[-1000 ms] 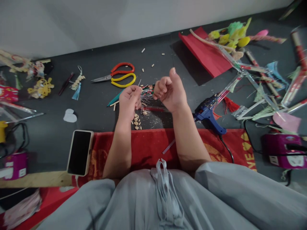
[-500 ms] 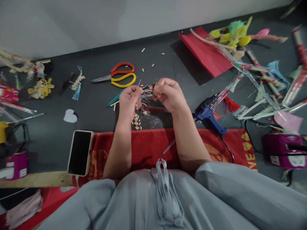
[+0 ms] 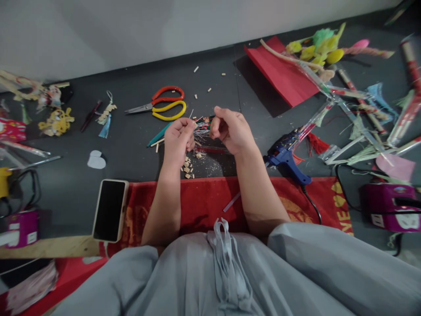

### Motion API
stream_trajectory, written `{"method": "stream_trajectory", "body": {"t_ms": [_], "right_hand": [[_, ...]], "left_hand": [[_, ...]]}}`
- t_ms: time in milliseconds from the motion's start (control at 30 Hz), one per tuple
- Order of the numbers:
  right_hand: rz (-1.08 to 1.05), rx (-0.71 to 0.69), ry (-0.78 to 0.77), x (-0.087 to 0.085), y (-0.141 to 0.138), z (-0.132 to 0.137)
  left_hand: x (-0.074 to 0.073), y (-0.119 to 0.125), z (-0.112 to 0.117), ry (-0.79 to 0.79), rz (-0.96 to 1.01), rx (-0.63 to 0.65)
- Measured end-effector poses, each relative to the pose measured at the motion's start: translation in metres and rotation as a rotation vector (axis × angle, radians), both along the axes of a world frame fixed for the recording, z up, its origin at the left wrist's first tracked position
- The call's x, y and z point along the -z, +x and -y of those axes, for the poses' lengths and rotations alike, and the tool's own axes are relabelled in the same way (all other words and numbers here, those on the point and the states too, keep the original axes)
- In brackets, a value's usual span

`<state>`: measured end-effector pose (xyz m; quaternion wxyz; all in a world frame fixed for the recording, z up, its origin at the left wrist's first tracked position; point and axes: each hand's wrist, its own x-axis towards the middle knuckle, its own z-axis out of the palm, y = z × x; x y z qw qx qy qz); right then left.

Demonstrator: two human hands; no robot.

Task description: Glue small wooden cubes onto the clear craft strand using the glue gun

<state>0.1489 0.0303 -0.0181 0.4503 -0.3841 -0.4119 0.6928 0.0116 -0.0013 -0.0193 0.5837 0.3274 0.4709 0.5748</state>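
Note:
My left hand [image 3: 179,138] is closed in a pinch, with a small pale piece at its fingertips. A thin white strand [image 3: 191,113] sticks up just above those fingers; whether it belongs to the pinched piece I cannot tell. My right hand [image 3: 232,129] has its thumb lifted away from curled fingers, and nothing shows between them. Behind and between both hands lies a tangle of thin white strands [image 3: 203,127] by a red and green patterned item [image 3: 204,120]. Small pale wooden bits [image 3: 187,169] are heaped below my left hand.
Red-and-yellow-handled scissors [image 3: 169,103] lie beyond my left hand. A blue glue gun [image 3: 287,156] rests to the right, near a red folded sheet [image 3: 283,70] and wrapped sticks. A phone [image 3: 110,210] lies on the left edge of a red towel [image 3: 207,197].
My right thumb has lifted and the fingers have parted, the hand shifting slightly right. My left hand keeps its pinch in nearly the same place.

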Motion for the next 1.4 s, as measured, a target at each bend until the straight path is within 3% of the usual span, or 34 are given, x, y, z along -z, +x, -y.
{"method": "stream_trajectory", "body": {"t_ms": [267,433,600,667,1000,1200,1400], "right_hand": [[0.115,0.127,0.15,0.021,0.001,-0.008],[0.267,0.224,0.311,0.017,-0.005,-0.003],[0.276,0.003,0.524,0.008,-0.005,0.003],[0.314,-0.023,0.575,0.009,-0.005,0.003],[0.372,0.14,0.6,0.007,-0.008,0.006],[0.483,0.206,0.678,0.006,-0.008,0.008],[0.544,0.191,0.709,0.002,-0.007,0.007]], "left_hand": [[-0.002,0.0,0.001,-0.016,-0.01,0.017],[-0.005,0.0,0.003,-0.029,0.077,0.039],[-0.006,0.0,0.003,-0.102,0.066,0.063],[-0.006,0.0,0.003,-0.117,0.061,0.064],[0.003,-0.001,0.002,-0.074,-0.035,0.17],[0.005,-0.001,0.0,-0.051,-0.045,0.068],[0.003,0.0,0.0,-0.049,-0.072,0.056]]}}
